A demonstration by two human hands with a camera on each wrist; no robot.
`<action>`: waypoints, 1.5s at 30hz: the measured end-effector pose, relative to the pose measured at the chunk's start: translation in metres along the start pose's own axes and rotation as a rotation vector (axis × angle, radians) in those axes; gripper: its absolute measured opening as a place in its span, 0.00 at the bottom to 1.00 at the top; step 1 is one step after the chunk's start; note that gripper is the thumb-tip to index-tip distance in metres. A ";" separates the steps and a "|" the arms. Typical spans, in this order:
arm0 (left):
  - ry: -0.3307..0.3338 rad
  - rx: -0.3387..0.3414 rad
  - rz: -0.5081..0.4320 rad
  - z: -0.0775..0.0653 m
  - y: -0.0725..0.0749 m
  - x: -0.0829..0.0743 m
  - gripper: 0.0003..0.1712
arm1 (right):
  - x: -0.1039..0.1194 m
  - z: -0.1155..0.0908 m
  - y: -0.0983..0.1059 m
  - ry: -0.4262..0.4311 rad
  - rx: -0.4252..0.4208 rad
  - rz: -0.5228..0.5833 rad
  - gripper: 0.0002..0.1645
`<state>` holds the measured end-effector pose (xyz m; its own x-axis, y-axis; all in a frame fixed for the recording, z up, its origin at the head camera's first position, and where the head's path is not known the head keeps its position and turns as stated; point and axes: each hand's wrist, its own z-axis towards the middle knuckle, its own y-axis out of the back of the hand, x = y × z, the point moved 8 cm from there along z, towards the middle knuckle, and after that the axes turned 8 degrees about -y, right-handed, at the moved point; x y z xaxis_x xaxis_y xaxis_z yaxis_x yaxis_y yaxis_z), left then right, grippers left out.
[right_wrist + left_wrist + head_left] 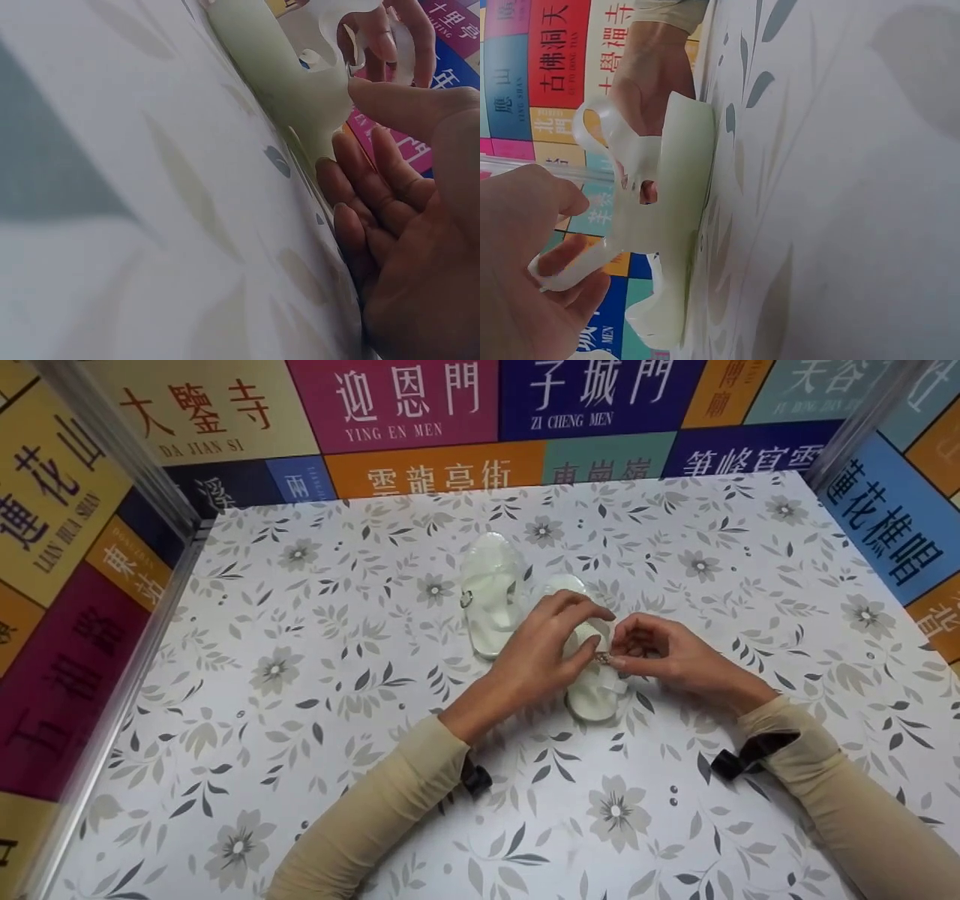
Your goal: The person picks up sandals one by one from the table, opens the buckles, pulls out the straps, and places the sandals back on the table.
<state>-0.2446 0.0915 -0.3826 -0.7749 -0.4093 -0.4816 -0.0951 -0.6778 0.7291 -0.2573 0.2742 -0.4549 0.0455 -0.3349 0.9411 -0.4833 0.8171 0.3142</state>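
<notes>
Two pale, whitish-green sandals lie on the table. The nearer sandal [592,705] is partly hidden by both hands. The left hand [540,649] reaches over it, and its fingers curl about a raised strap [592,262] of that sandal. From the right side comes the right hand [667,656], with its thumb touching the sandal near a small buckle [602,658]. In the right wrist view, the right fingers [375,180] are loosely bent beside the sole, apart from the thumb. To the left, the other sandal [491,592] lies flat and untouched.
A white cloth with grey flowers and leaves covers the table [315,750]. Coloured panels [405,405] with large characters surround its back and sides. Each wrist wears a black device [727,765] at the cuff of a tan sleeve [390,802].
</notes>
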 end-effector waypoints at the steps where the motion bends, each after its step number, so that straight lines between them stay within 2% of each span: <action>1: -0.005 -0.009 0.014 0.000 0.001 0.000 0.17 | 0.000 0.000 0.000 0.002 -0.003 -0.004 0.19; 4: -0.006 -0.031 0.056 0.001 0.005 -0.002 0.16 | 0.000 0.001 0.000 0.002 -0.010 -0.014 0.20; 7: 0.037 -0.025 0.094 0.000 0.007 -0.002 0.16 | 0.000 0.001 -0.001 -0.016 -0.018 -0.017 0.21; 10: 0.123 0.024 0.094 -0.002 0.004 0.000 0.19 | 0.001 0.000 -0.001 -0.049 -0.029 -0.034 0.21; 13: 0.207 0.102 0.096 -0.007 -0.002 0.003 0.22 | 0.002 -0.001 0.000 -0.102 -0.046 -0.060 0.24; 16: 0.251 0.164 0.116 -0.011 -0.009 0.006 0.25 | 0.002 -0.003 0.001 -0.184 -0.062 -0.038 0.30; 20: 0.283 0.183 0.122 -0.015 -0.012 0.010 0.28 | 0.002 -0.007 0.000 -0.291 -0.071 0.019 0.40; 23: 0.309 0.177 0.077 -0.016 -0.013 0.012 0.29 | 0.004 -0.008 -0.002 -0.324 -0.061 0.009 0.44; 26: 0.327 0.183 0.019 -0.016 -0.015 0.013 0.32 | 0.007 -0.010 -0.005 -0.313 -0.037 -0.015 0.45; 32: 0.328 0.163 -0.066 -0.015 -0.014 0.015 0.33 | 0.014 -0.010 -0.010 -0.234 -0.011 0.051 0.42; 39: 0.296 0.068 -0.104 -0.010 -0.010 0.014 0.32 | 0.023 -0.007 0.002 -0.175 -0.102 0.072 0.43; 45: 0.317 -0.009 -0.105 0.003 -0.015 0.015 0.34 | 0.025 0.003 0.017 -0.138 -0.161 0.095 0.42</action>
<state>-0.2565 0.0973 -0.3989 -0.5278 -0.5058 -0.6824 -0.1573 -0.7313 0.6637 -0.2673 0.2778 -0.4261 -0.1187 -0.3045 0.9451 -0.3339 0.9086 0.2509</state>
